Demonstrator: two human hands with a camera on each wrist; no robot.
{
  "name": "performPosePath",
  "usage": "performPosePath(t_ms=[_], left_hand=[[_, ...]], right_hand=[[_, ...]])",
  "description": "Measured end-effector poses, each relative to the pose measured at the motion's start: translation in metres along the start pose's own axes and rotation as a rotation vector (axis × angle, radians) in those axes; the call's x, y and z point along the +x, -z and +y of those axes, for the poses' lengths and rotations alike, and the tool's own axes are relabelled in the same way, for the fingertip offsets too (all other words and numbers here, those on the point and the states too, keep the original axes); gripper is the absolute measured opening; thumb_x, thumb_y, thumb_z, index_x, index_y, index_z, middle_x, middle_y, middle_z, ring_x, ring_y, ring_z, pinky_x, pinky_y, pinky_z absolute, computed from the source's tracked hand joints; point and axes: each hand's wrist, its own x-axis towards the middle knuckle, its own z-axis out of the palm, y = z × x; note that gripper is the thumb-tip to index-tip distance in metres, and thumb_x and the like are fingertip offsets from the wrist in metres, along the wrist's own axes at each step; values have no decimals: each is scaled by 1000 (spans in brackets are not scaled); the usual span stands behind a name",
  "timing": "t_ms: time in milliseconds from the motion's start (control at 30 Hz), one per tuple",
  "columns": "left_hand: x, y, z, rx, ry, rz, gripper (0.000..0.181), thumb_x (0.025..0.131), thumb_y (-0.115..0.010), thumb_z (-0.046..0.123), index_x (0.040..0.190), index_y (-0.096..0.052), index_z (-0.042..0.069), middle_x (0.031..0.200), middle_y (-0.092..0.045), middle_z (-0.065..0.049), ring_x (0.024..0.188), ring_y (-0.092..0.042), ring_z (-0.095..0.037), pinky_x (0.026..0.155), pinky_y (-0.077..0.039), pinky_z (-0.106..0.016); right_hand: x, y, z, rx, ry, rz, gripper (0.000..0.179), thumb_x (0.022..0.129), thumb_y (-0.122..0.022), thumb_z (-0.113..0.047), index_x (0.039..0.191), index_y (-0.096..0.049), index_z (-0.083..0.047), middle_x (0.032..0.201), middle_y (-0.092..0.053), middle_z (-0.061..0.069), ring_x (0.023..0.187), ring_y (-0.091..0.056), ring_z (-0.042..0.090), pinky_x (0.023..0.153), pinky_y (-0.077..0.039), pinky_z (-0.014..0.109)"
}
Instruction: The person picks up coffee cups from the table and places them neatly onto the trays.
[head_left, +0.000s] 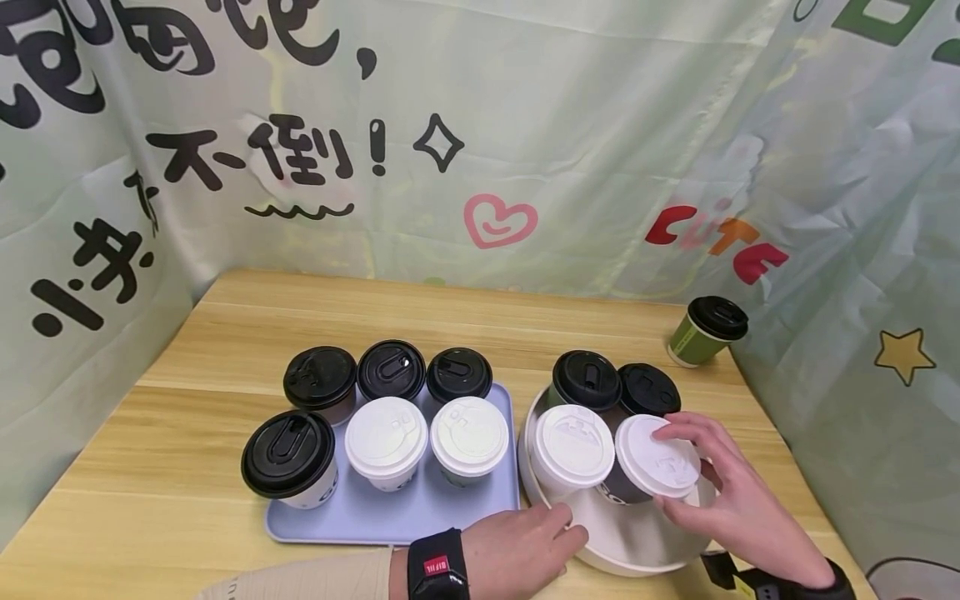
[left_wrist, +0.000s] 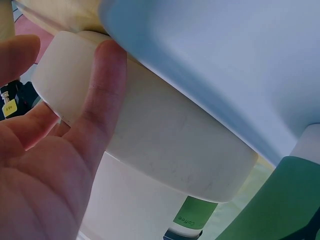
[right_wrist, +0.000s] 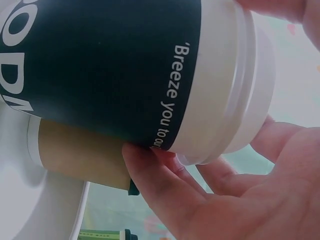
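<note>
My right hand [head_left: 723, 487] grips a paper cup with a white lid [head_left: 660, 457] and a dark printed sleeve [right_wrist: 110, 65], fingers and thumb around the lid end. That cup stands tilted over a round white tray [head_left: 637, 546]. At the tray's near left side, my left hand [head_left: 521, 546] rests its fingers against the outer wall, as the left wrist view shows with a finger [left_wrist: 102, 95] laid along it. Also in the round tray are another white-lidded cup [head_left: 573, 447] and two black-lidded cups, one at the back left [head_left: 587, 381] and one beside it [head_left: 649, 389].
To the left, a lilac rectangular tray [head_left: 390, 525] bears several cups, with black lids [head_left: 392, 371] behind and white lids [head_left: 386, 435] in front; a larger black-lidded cup [head_left: 290, 457] is at its left edge. A green cup [head_left: 703, 333] leans at the table's far right, near the curtain [head_left: 600, 125].
</note>
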Motion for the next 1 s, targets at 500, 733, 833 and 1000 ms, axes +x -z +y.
performPosePath(t_ms=[500,733,833,1000], left_hand=[[0,0,0,7,-1,8,30,99,-71,28,124,-59,18,100,-53,6,79,-54,-1,61,-42,-16],[0,0,0,-15,-2,-14,32,99,-71,29,127,-58,18,102,-53,6,80,-53,0,63,-42,-14],[0,0,-1,-20,-4,-17,32,100,-70,29,127,-58,18,102,-53,6,80,-53,0,63,-42,-14],[0,0,0,-18,-3,-6,32,99,-71,29,127,-58,18,102,-53,6,79,-53,0,62,-42,-15]], right_hand=[[-1,-1,-2,18,28,-22,72,73,-93,-8,132,-57,-24,143,-40,-6,124,-36,1,91,-37,8],[-2,-2,-2,32,50,-31,73,72,-93,-6,132,-56,-23,142,-40,-5,124,-36,1,92,-35,9],[-3,-1,-1,33,68,-28,74,71,-94,-5,132,-57,-22,142,-41,-4,125,-36,2,92,-35,8],[-4,0,0,26,64,-32,74,71,-94,-6,132,-57,-24,144,-40,-4,127,-35,0,91,-36,8]])
